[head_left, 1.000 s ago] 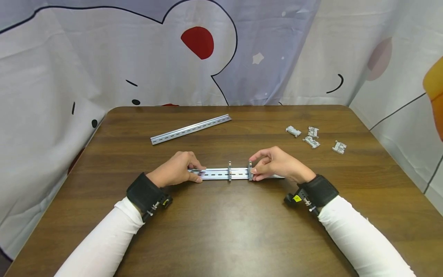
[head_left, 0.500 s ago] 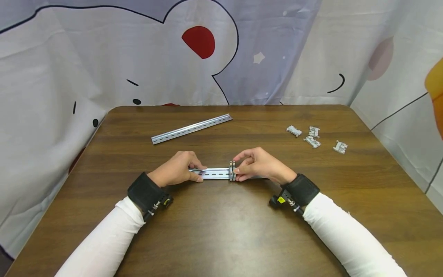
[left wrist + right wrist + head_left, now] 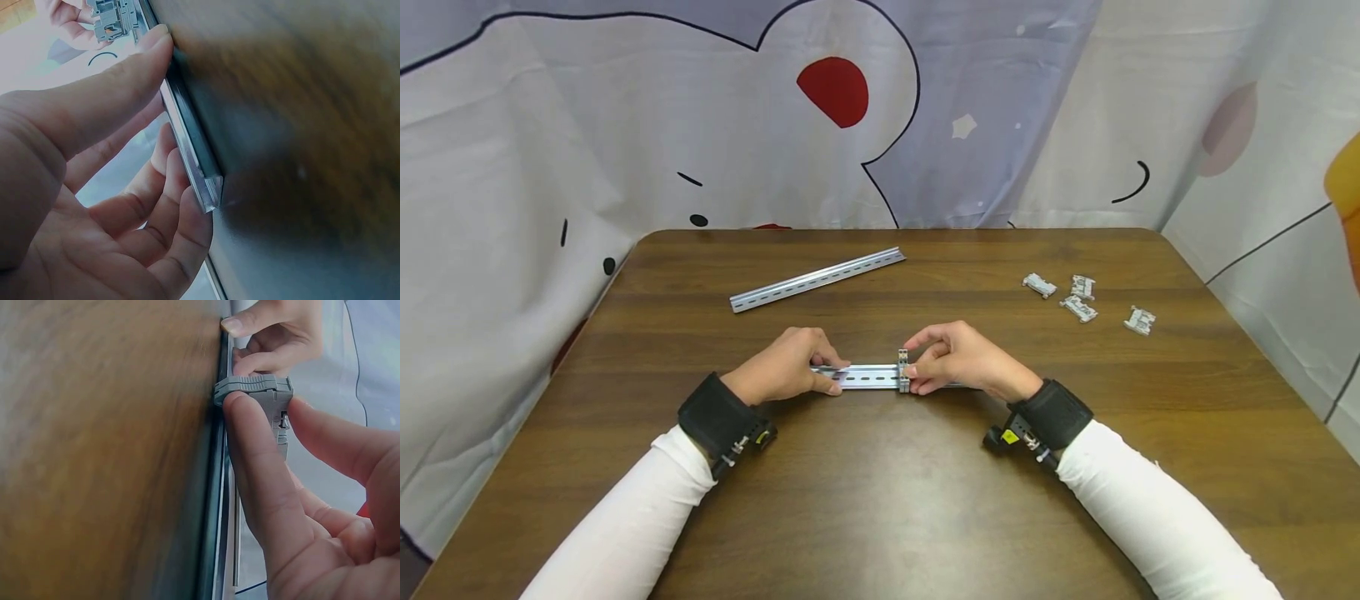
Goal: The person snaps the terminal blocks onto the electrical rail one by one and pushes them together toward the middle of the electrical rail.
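The person's left hand [image 3: 790, 364] grips one end of a slotted metal rail [image 3: 868, 377], thumb along the near edge and fingers at the far edge; the grasp is narrow. The right hand [image 3: 966, 362] pinches a pair of grey blocks [image 3: 903, 371] between thumb and fingertips. The two blocks stand upright across the rail, side by side and touching, between the hands and nearer the right one. The right wrist view shows their ribbed ends at the rail's edge; whether they are fully seated on it I cannot tell.

The rail lies roughly crosswise before the person on a brown wood-grain table [image 3: 850, 500]. Each wrist bears a black strap carrying a small camera, and white sleeves cover both forearms.

Farther out, a second rail [image 3: 817, 280] rests at a slant beyond the left hand, well apart from the first. Beyond the right hand lie four loose blocks [image 3: 1078, 308]: three close together, one set off to the person's right. Behind the table hangs a pale curtain [image 3: 587, 125] printed with black outlines and a red shape [image 3: 833, 92].
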`<action>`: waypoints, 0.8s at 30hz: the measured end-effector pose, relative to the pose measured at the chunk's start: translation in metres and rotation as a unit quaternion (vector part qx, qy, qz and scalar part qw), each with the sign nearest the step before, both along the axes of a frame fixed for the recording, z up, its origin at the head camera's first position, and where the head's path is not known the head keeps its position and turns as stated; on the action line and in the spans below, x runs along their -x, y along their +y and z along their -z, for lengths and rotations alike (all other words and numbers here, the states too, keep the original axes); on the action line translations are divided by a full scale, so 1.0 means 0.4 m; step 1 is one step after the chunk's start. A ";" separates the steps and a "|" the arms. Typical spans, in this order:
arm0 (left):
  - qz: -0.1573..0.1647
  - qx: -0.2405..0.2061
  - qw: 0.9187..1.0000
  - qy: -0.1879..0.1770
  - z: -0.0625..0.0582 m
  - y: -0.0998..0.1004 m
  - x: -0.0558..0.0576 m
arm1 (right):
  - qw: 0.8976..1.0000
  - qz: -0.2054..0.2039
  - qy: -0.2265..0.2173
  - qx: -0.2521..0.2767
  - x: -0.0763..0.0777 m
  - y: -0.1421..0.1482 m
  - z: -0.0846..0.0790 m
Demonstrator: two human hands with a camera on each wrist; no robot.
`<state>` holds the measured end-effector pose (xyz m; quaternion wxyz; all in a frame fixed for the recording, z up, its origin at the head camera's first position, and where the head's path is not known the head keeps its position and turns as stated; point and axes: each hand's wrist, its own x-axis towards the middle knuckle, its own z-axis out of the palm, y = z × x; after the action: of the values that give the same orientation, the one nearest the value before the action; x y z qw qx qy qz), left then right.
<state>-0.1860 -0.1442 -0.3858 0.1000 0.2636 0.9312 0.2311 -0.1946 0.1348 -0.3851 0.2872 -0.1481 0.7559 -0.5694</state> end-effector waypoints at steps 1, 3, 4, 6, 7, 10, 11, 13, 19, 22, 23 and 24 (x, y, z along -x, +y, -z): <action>0.002 -0.001 1.000 0.002 0.001 0.000 0.001 | 1.000 -0.001 0.003 0.000 -0.001 0.000 0.000; 0.006 -0.003 1.000 0.006 0.003 0.000 0.002 | 1.000 -0.003 0.007 -0.001 -0.001 0.002 0.002; 0.007 -0.005 1.000 0.007 0.003 0.000 0.002 | 1.000 -0.005 0.008 -0.001 -0.001 0.003 0.002; 0.009 -0.008 1.000 0.009 0.004 0.001 0.001 | 1.000 -0.009 0.010 -0.001 -0.002 0.008 0.003; 0.009 -0.010 1.000 0.008 0.004 0.002 0.001 | 1.000 -0.010 0.011 -0.003 -0.001 0.011 0.003; 0.011 -0.013 1.000 0.007 0.005 0.004 0.001 | 1.000 -0.008 0.020 -0.011 0.003 0.024 0.003; 0.009 -0.013 1.000 0.005 0.005 0.005 0.001 | 1.000 -0.006 0.025 -0.016 0.005 0.029 0.003; 0.008 -0.011 1.000 0.004 0.006 0.005 0.001 | 0.998 0.002 0.044 -0.036 0.012 0.041 0.001; 0.000 -0.008 1.000 -0.003 0.004 0.003 0.000 | 0.978 0.020 0.129 -0.163 0.036 0.091 -0.015; 0.002 -0.013 1.000 -0.003 0.003 0.002 -0.001 | 0.962 0.019 0.153 -0.224 0.049 0.128 -0.026; 0.002 -0.014 1.000 -0.003 0.002 0.003 -0.001 | 0.956 0.015 0.163 -0.244 0.054 0.142 -0.032; 0.002 -0.014 1.000 -0.002 0.002 0.003 -0.001 | 0.948 0.011 0.174 -0.266 0.058 0.157 -0.038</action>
<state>-0.1855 -0.1430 -0.3866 0.0990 0.2665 0.9270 0.2447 -0.2180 0.1976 -0.3700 0.1745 -0.1548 0.9197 -0.3158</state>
